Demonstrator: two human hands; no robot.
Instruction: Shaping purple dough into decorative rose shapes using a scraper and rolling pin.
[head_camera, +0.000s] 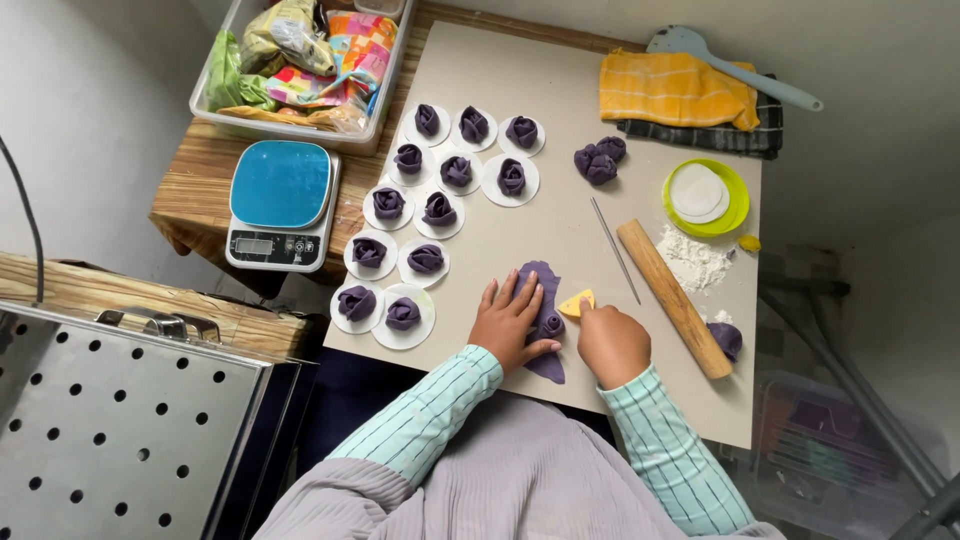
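Hands shaping purple dough near the board's near edge.
Left hand (510, 322) presses flat, fingers spread, on the long dough strip (545, 318); right hand (612, 343) grips a yellow scraper (577, 302); bare board (560, 225) lies beyond.

a home kitchen corner set up for dough work. a floured board (560, 230) carries a wooden rolling pin (673, 297), purple rose-shaped buns on paper rounds (438, 210), beside a blue digital scale (281, 203). a perforated steel steamer tray (120, 420) sits nearby.
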